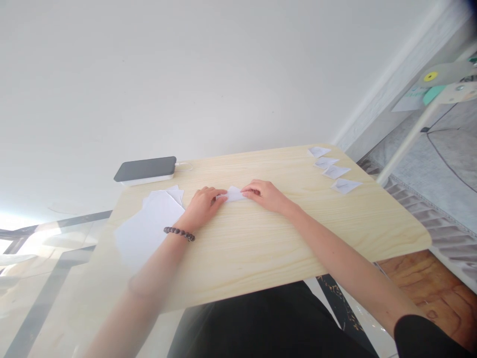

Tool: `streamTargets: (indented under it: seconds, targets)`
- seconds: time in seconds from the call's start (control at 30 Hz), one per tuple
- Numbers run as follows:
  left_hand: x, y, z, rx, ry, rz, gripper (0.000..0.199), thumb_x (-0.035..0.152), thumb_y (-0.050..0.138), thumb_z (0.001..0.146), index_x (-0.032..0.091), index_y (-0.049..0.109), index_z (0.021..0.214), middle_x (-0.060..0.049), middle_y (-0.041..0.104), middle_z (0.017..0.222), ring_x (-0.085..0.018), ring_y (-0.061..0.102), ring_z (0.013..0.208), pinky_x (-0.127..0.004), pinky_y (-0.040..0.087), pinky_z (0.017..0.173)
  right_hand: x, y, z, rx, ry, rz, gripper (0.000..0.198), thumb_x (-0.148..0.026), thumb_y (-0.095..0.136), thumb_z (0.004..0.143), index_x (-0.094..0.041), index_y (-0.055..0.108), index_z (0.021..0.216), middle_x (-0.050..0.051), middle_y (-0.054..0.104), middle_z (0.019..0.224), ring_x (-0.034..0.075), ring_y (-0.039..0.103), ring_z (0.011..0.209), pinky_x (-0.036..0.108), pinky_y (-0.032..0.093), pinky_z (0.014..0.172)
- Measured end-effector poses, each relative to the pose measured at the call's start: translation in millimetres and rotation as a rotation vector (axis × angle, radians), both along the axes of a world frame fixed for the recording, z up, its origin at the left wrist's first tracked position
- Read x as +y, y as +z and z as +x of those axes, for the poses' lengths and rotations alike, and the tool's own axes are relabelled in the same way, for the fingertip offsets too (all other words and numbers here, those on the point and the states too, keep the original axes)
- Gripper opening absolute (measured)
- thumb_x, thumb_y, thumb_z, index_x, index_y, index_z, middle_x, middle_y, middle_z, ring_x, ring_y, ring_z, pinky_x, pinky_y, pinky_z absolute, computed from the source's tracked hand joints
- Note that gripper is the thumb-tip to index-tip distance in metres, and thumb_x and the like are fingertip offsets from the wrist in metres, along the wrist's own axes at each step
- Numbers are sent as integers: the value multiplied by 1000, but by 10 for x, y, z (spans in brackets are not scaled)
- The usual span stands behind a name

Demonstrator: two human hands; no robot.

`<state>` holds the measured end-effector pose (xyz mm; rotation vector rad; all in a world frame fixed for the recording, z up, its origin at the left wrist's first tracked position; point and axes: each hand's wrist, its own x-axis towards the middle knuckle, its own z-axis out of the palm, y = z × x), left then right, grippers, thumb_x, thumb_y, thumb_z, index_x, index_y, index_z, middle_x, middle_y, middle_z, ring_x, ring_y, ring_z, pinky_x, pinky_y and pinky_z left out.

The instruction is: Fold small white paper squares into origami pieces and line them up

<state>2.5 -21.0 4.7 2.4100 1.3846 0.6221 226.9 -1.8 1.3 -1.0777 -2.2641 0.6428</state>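
Note:
A small folded piece of white paper [234,194] lies at the middle of the table, between my two hands. My left hand [204,205], with a dark beaded bracelet on the wrist, pinches the paper's left end between thumb and fingers. At the right end, my right hand [265,193] grips the paper with thumb and fingertips. Left of my left hand lies a loose pile of white paper sheets [145,223], partly covered by my forearm. Several folded white paper pieces [346,186] sit in a row toward the far right corner.
A black-topped white power bank or similar flat device [145,170] with a white cable stands at the back left. The light wood table [261,248] meets a white wall [223,74] behind. A metal frame with a grey handle [445,74] rises beyond the right edge.

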Motion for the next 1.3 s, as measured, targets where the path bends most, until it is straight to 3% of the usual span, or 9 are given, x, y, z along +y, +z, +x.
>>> streamTargets:
  seconds: [0.17,0.43,0.9,1.3]
  targets:
    - [3,-9,10,9,44,-15,33,37,39,85,22,63,103,-5,59,76,-20,50,78,-33,40,73,4,-13,-29,-115,-13,93,28,-29,42,86,-19,62,103,5,59,83,14,52,76,27,39,72]
    - [15,-43,-7,-26,81,-23,31,39,42,84,26,65,100,-5,60,81,-23,47,89,-36,39,80,-16,30,-35,-146,-15,114,27,-28,40,87,-18,65,92,5,61,85,14,53,78,25,38,72]
    - [30,-13,3,-22,189,-110,26,42,51,78,32,66,96,-2,60,78,-23,42,96,-37,36,86,51,-84,-32,-110,-54,131,20,-28,47,84,-19,65,85,2,56,78,10,51,68,22,36,65]
    - [65,-27,-102,47,138,-75,28,42,47,81,35,61,104,-1,59,85,-23,42,96,-40,34,86,53,-96,-33,-99,-61,99,18,-28,48,83,-19,63,90,2,56,83,10,52,71,23,38,67]
